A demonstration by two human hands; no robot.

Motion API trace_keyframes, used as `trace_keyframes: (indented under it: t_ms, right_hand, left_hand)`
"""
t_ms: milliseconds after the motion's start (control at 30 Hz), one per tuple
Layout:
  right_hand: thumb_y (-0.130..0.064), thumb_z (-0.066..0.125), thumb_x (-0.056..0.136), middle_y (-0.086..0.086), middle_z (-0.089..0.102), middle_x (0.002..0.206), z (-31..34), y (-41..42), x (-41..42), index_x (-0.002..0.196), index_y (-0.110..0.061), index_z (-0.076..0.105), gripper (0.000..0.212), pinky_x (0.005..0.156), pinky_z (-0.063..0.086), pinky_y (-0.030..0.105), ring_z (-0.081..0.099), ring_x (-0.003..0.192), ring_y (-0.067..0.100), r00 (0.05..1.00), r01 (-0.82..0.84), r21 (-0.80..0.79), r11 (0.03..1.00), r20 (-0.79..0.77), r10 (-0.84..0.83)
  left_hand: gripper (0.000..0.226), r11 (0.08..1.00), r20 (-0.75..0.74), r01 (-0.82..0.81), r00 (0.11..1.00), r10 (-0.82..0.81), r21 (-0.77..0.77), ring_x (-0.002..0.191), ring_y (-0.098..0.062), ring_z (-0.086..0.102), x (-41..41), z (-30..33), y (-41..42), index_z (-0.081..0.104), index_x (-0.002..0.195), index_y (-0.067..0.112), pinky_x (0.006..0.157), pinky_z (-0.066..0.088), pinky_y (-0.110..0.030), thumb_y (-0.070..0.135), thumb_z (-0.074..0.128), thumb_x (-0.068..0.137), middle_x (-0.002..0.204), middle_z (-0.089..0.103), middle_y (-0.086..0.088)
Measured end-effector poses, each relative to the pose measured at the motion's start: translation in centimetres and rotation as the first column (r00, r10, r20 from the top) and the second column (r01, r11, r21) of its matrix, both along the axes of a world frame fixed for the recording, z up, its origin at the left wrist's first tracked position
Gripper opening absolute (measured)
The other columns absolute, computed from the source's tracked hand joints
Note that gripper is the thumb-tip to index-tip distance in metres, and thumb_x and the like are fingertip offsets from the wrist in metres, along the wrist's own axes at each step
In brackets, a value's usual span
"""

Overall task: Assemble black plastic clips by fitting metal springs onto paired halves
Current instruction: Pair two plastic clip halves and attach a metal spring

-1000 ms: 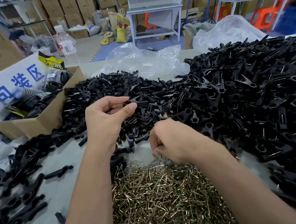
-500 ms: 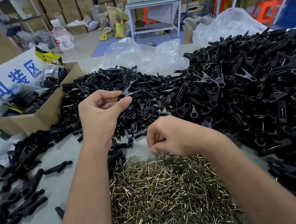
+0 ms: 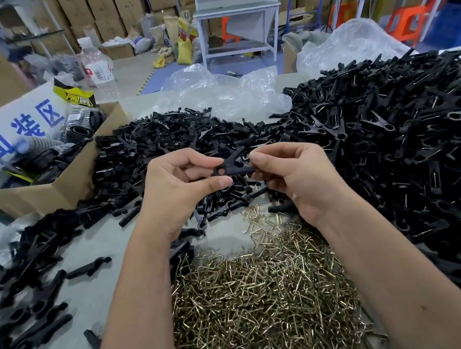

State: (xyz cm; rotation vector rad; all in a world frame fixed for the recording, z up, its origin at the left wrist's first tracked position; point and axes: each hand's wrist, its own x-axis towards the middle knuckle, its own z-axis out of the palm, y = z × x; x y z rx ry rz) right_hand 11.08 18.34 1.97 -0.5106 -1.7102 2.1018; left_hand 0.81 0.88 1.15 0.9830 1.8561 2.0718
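The left hand [image 3: 181, 188] pinches one end of a pair of black clip halves [image 3: 233, 166] between thumb and forefinger, and the right hand [image 3: 294, 175] grips the other end, fingers curled round it. They hold it up over the table [image 3: 101, 284], just above the near edge of the loose halves [image 3: 168, 140]. The two halves look crossed into a clip shape, though I cannot tell whether a spring is seated on them yet. Judging by the rest, this is one clip among a great many: a huge heap of what look like finished clips [image 3: 384, 143] lies to the right, yet plenty of brass-coloured springs [image 3: 258, 302] wait in front.
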Motion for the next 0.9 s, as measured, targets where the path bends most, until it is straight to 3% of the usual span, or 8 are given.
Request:
trace_keyframes:
  t_ms: [200, 400, 533, 667, 800, 900]
  right_hand:
    - [-0.004, 0.086, 0.079, 0.011, 0.075, 0.076, -0.2, -0.2, 0.0, 0.077, -0.012, 0.079, 0.010, 0.057, 0.050, 0.026, 0.066, 0.058, 0.015, 0.999, -0.043, 0.040, 0.998, 0.031, 0.041]
    - [-0.007, 0.090, 0.074, 0.014, 0.073, 0.073, -0.3, 0.0, 0.0, 0.075, -0.010, 0.077, 0.013, 0.055, 0.050, 0.028, 0.064, 0.059, 0.017, 0.998, -0.027, 0.064, 0.998, 0.059, 0.023]
    - [-0.017, 0.089, 0.064, 0.014, 0.076, 0.081, 0.2, 0.8, 0.6, 0.071, -0.015, 0.080, 0.011, 0.058, 0.054, 0.024, 0.068, 0.063, 0.017, 0.978, -0.207, -0.087, 0.974, -0.005, 0.207]
    - [-0.006, 0.082, 0.073, 0.019, 0.078, 0.094, 0.3, 1.2, 0.7, 0.087, -0.006, 0.082, 0.014, 0.061, 0.058, 0.023, 0.074, 0.072, 0.020, 0.958, -0.286, -0.199, 0.937, -0.072, 0.277]
    - [-0.010, 0.083, 0.069, 0.011, 0.074, 0.081, 0.2, 0.5, 0.4, 0.079, -0.011, 0.081, 0.010, 0.057, 0.058, 0.024, 0.069, 0.064, 0.016, 0.947, -0.320, -0.305, 0.897, -0.074, 0.312]
    - [-0.009, 0.084, 0.075, 0.007, 0.070, 0.084, -0.5, 0.4, 0.5, 0.083, -0.014, 0.079, 0.010, 0.057, 0.058, 0.023, 0.067, 0.067, 0.016, 0.925, -0.369, -0.424, 0.827, -0.081, 0.371]
  left_hand:
    - [0.028, 0.997, 0.015, 0.064, 0.998, -0.064, -0.049, 0.080, -0.023, 0.078, 0.3, 0.1, 0.0, 0.081, 0.085, 0.017, 0.075, 0.059, -0.026, 0.005, 0.089, 0.062, 0.085, 0.079, -0.013]
    - [0.027, 0.997, 0.009, 0.061, 0.998, -0.060, -0.057, 0.078, -0.023, 0.078, 0.4, 0.3, 0.1, 0.081, 0.084, 0.014, 0.072, 0.059, -0.024, 0.003, 0.089, 0.061, 0.083, 0.079, -0.014]
    - [0.027, 0.998, 0.022, 0.056, 0.998, -0.055, -0.017, 0.079, -0.027, 0.078, 0.5, 0.5, 0.1, 0.081, 0.086, 0.012, 0.074, 0.061, -0.029, 0.001, 0.087, 0.062, 0.085, 0.079, -0.018]
    - [0.030, 1.000, 0.060, 0.018, 0.998, -0.018, 0.015, 0.078, -0.025, 0.078, 0.5, 0.5, 0.0, 0.082, 0.086, 0.016, 0.074, 0.061, -0.028, 0.006, 0.088, 0.058, 0.086, 0.079, -0.016]
    - [0.032, 0.999, 0.046, 0.037, 0.998, -0.038, 0.030, 0.080, -0.024, 0.078, 0.4, 0.6, -0.2, 0.083, 0.086, 0.019, 0.074, 0.061, -0.027, 0.015, 0.091, 0.056, 0.087, 0.080, -0.014]
    - [0.030, 0.999, 0.009, 0.048, 0.999, -0.048, 0.012, 0.082, -0.020, 0.077, 0.3, 0.6, -0.3, 0.083, 0.087, 0.020, 0.075, 0.060, -0.024, 0.013, 0.090, 0.059, 0.087, 0.080, -0.008]
